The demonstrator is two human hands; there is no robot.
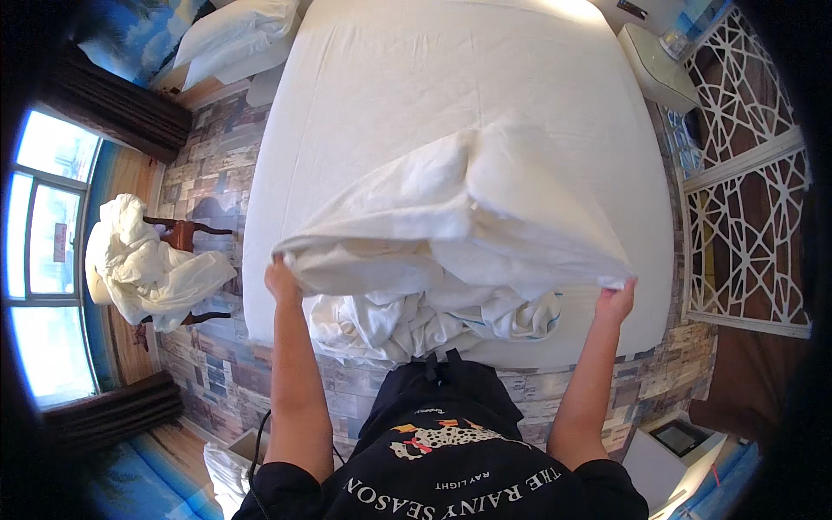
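A large white bed sheet [511,186] is stretched between my two hands, its middle billowing up over the bed. My left hand [282,279] pinches one end of the sheet's near edge. Out to the right, my right hand [616,300] grips the other end, fingers closed round the cloth. Beneath the raised edge, a crumpled heap of white linen [390,325] with a thin blue stripe lies at the foot of the bed [433,65]. Smooth white cloth covers the bed's far part. The sheet hides the middle of the mattress.
To the left, a wooden chair [184,234] bears rumpled white bedding [143,269] near the window. Pillows [238,35] are stacked at far left. A white lattice screen [745,221] and bedside table [657,69] flank the right side. A small cabinet [706,446] stands behind right.
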